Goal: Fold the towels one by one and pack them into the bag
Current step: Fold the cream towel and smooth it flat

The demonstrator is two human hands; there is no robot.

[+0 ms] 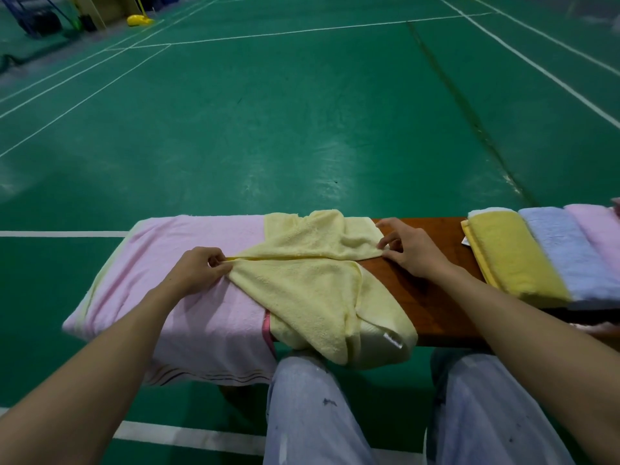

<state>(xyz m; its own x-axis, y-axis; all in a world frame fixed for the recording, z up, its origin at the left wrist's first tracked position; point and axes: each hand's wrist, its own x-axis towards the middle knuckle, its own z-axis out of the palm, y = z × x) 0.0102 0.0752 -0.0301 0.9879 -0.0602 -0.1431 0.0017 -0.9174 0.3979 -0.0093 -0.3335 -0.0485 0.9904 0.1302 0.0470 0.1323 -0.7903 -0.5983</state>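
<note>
Left hand (198, 270) and right hand (407, 250) pinch the pale yellow towel (312, 283), barely folded between them. Beyond the right grip lie folded towels (536, 250) (bag unseen); pink towel (161, 250) awaits folding

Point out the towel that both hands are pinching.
The crumpled pale yellow terry towel: left hand and right hand pinch its corners. The others lie spread or folded.

Position: head-worn, above the seated person's pale blue denim-clad knees (312, 414).
Facing: forward and down, across the long brown wooden bench (432, 297) to the green lined court floor (302, 112).
Nearness: close, wide-angle, bench at arm's reach.
</note>
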